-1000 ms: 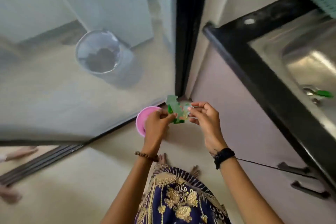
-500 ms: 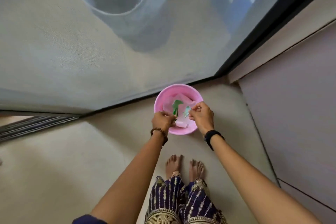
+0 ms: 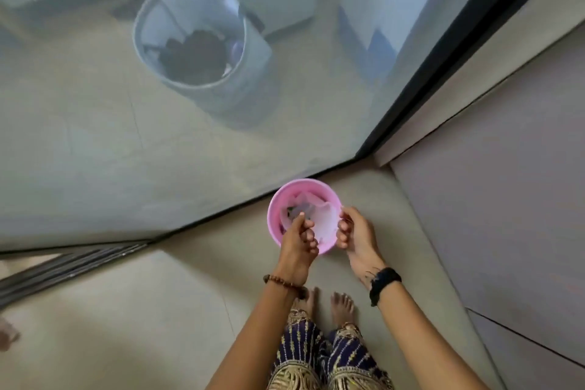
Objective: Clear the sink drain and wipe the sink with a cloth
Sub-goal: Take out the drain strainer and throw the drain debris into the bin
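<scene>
A small pink bin (image 3: 274, 209) stands on the floor by the glass door, in front of my bare feet. It holds white paper or plastic (image 3: 323, 218) and a dark scrap (image 3: 289, 210). My left hand (image 3: 297, 239) hovers over the bin's near left side, fingers curled into a loose fist with nothing visible in it. Beside the bin's right rim, my right hand (image 3: 353, 231) has its fingers loosely bent and apart, and it holds nothing. The sink and any cloth are out of view.
A glass sliding door (image 3: 158, 142) with a dark frame (image 3: 421, 79) runs behind the bin; a grey basket (image 3: 250, 73) stands beyond the glass. Pale cabinet fronts (image 3: 493, 199) rise on the right. The door track (image 3: 63, 266) lies at left.
The green scraps I held in both hands a second ago are gone from my fingers. My hands have separated over the pink bin, and my view has tilted down from the counter.
</scene>
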`<state>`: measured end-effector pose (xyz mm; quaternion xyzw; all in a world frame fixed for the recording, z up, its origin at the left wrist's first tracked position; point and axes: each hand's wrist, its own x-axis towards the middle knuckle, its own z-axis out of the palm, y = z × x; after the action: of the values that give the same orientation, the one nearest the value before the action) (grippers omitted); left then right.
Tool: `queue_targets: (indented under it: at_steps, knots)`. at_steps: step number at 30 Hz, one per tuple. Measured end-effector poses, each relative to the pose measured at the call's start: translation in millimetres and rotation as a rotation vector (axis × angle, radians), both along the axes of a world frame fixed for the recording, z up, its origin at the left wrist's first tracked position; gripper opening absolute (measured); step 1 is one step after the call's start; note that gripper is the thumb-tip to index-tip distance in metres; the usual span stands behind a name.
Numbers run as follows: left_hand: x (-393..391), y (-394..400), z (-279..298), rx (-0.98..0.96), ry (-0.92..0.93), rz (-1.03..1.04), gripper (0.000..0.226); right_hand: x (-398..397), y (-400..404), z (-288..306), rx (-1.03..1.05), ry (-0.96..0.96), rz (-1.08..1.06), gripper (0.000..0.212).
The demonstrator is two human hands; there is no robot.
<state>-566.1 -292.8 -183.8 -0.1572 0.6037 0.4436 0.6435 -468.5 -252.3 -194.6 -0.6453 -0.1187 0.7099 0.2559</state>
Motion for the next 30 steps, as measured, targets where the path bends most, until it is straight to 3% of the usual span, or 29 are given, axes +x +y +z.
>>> queue_targets:
  at_steps: [3, 7, 13, 17, 22, 25, 30]
  knots:
    - [27, 14, 125, 0.133, -0.126, -0.055, 0.038, 27, 5, 133, 0.038, 0.207, -0.110, 0.033]
    - [70, 30, 262, 0.407, -0.291, -0.277, 0.036, 74, 5, 274, 0.252, 0.281, -0.156, 0.032]
    - [155, 67, 369, 0.671, -0.340, -0.618, 0.033, 176, 4, 395, 0.602, 0.198, -0.249, 0.035]
    - [239, 100, 386, 0.682, -0.211, -0.948, 0.035, 261, 6, 418, 0.641, 0.030, -0.451, 0.027]
    - [349, 150, 374, 0.835, 0.138, -1.402, 0.021, 369, 25, 405, 0.532, -0.260, -0.618, 0.024]
    - [408, 185, 351, 0.895, 0.330, -1.552, 0.021, 430, 48, 381, 0.424, -0.462, -0.604, 0.020]
    - [515, 242, 286, 0.880, 0.652, -1.759, 0.011, 519, 93, 312, 0.229, -0.577, -0.527, 0.017]
